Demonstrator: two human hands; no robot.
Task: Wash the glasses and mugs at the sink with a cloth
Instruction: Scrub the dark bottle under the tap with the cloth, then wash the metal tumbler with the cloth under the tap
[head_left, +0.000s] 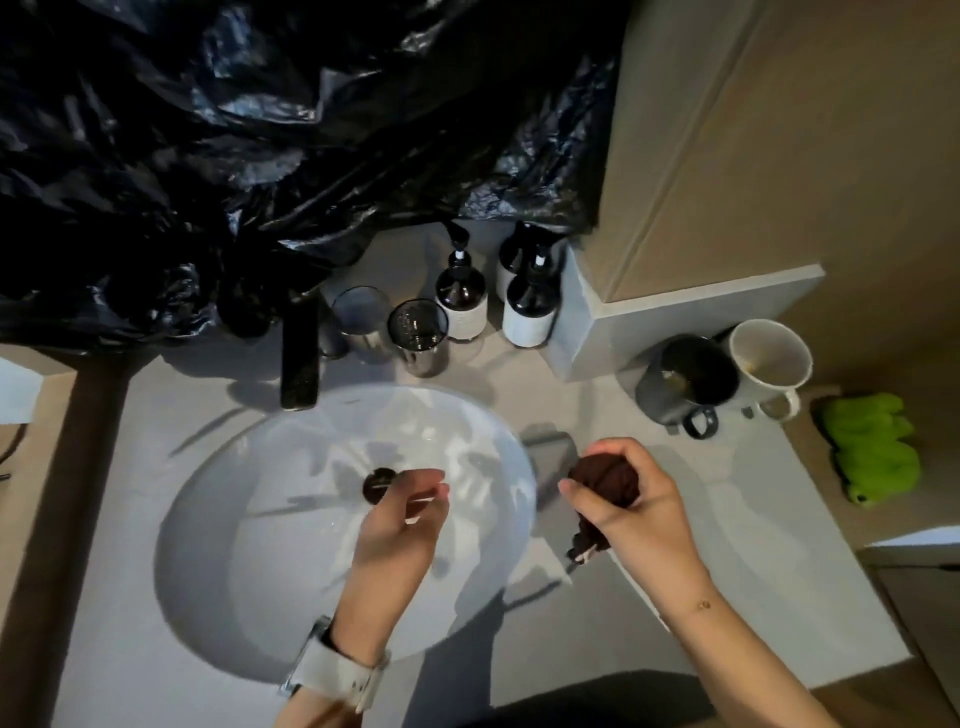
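Brown cloth (605, 480) sits bunched in her right hand (631, 512), beside the sink (218, 519). Her left hand (402, 525), loosely curled over the basin, holds nothing. Both mugs (685, 384) stand beyond the right hand, nearer it; glasses (418, 335) stand behind the basin.

L hand (402, 512) loosely curled, empty; R hand (621, 501) fisted on cloth (605, 480).

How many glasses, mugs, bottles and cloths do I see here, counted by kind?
Glasses: 2
Mugs: 2, dark mug, white mug
Bottles: 3
Cloths: 2, brown cloth, green cloth
Total: 9
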